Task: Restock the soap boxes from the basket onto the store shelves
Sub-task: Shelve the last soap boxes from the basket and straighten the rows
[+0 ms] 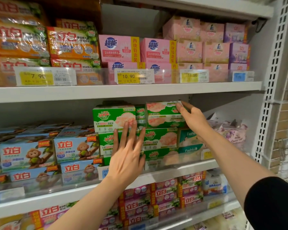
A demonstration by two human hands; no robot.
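The right hand (192,119) is gripping the right end of a green soap box (165,114), fingers closed over its top corner, seating it on the top tier of the green stack on the middle shelf (181,170). The box's long axis is running 9-to-3 o'clock. The left hand (126,156), fingers open and spread, is bracing the stack at 7 o'clock of that box. About six green box fronts are showing. The basket is not in view.

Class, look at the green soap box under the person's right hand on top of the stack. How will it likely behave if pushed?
The green soap box looks like stiff, flat-sided carton, so it should slide, not roll. Its glossy wrap probably makes it slippery. Sitting skewed atop the stack, it might tip off.
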